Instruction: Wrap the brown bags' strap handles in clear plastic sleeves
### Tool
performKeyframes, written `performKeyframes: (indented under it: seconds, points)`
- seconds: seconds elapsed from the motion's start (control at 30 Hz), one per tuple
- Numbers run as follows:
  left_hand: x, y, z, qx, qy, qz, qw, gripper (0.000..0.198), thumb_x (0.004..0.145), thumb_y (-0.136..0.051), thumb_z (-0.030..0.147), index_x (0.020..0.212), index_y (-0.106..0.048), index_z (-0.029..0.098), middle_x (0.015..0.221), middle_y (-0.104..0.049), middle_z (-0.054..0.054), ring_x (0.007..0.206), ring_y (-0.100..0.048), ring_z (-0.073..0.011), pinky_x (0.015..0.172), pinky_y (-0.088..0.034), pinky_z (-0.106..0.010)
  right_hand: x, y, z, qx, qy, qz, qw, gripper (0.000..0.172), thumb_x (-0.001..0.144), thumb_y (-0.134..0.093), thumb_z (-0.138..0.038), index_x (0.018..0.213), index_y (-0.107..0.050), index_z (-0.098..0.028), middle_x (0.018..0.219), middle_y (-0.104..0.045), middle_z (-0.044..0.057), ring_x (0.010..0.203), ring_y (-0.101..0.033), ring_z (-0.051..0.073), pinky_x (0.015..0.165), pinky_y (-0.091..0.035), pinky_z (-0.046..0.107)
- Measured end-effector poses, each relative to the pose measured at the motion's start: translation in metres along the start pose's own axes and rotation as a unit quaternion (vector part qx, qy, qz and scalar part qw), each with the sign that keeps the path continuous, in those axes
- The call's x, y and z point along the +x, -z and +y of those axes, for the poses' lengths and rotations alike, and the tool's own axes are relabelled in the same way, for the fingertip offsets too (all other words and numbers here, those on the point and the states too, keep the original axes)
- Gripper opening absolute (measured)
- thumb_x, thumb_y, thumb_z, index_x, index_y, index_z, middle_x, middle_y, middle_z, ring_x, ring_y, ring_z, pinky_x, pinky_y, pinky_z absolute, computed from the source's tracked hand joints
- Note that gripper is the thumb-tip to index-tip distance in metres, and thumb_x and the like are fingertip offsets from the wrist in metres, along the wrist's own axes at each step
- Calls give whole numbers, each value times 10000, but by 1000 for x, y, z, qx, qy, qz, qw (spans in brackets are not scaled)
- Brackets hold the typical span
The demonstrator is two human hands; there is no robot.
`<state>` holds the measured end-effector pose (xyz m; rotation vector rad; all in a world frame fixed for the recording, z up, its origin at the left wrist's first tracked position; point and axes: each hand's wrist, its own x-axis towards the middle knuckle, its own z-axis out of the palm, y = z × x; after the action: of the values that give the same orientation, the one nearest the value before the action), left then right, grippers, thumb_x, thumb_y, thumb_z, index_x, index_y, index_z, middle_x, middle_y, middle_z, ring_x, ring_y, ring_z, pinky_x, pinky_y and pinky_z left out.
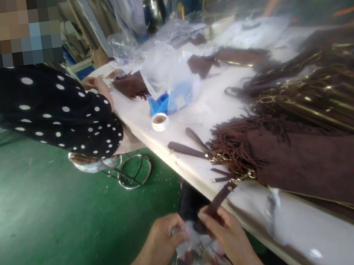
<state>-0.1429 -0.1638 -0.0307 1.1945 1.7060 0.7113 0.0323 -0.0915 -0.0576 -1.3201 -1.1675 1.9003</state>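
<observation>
My left hand is closed in a pinch on a small pale, crinkly thing at my lap; I cannot make out what it is. My right hand is closed on the end of a dark brown suede strap, which runs up to a brass clasp at the table edge. That strap belongs to a brown fringed suede bag lying on the white table. Both hands sit just below the table's near edge, almost touching each other.
A co-worker in a black polka-dot top sits at the left, a hand on brown pieces farther along the table. A white tape roll, a clear bag with blue contents, loose straps and a heap of fringed bags lie there. Metal stool, green floor.
</observation>
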Motion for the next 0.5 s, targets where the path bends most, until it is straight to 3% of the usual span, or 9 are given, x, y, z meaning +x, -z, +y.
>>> performKeyframes:
  seconds: [0.3,0.5]
  points:
    - [1,-8,-1,-19,-13,-31,999,120,817,-621,168,701,-593,170,713,-587,44,713,-537,-132,655,-351,-223,-2,-5,-3,40,-4,-6,999,384,713,-744,-502,839,-663,-148,583,-525,-45,527,-439,103,492,-333,214]
    - [-4,-8,0,-27,-13,-26,999,108,817,-625,172,715,-591,170,716,-579,45,718,-537,-137,664,-348,-230,-4,2,3,6,-11,37,999,402,721,-731,-512,890,-671,-153,625,-562,-29,562,-455,121,512,-350,223]
